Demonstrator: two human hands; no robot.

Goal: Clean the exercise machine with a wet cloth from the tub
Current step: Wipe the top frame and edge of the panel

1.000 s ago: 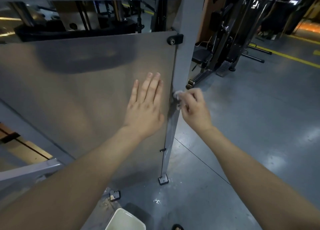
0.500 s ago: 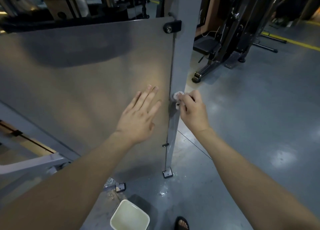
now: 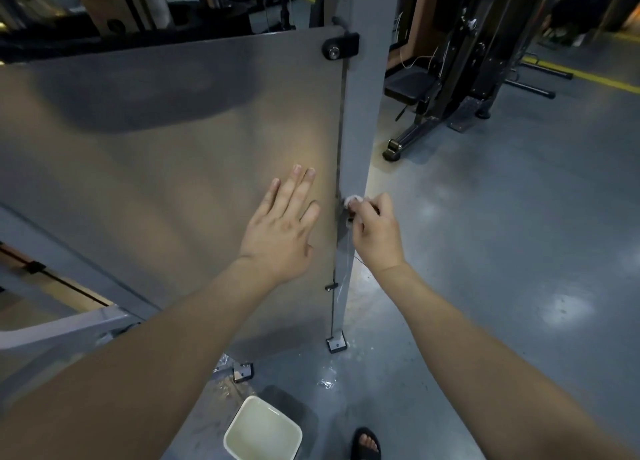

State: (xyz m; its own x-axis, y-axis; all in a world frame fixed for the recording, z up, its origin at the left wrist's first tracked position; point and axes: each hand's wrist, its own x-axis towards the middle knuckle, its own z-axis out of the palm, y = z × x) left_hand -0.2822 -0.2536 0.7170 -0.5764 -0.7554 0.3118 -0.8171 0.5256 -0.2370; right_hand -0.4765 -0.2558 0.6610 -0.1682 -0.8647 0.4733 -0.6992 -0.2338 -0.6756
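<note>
The left hand (image 3: 282, 227) lies flat and spread on the panel (image 3: 173, 154), seemingly steadying it, while the right hand (image 3: 375, 232) pinches the wet cloth (image 3: 353, 200) against the upright post (image 3: 360, 120); the tub (image 3: 263, 432) waits on the floor below.

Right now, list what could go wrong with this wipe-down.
Water has pooled on the floor beside the sandalled foot; a slip seems possible. The tub stands close by and might get kicked. The right hand rubs the cloth at the post's edge, where fingers could catch.
</note>
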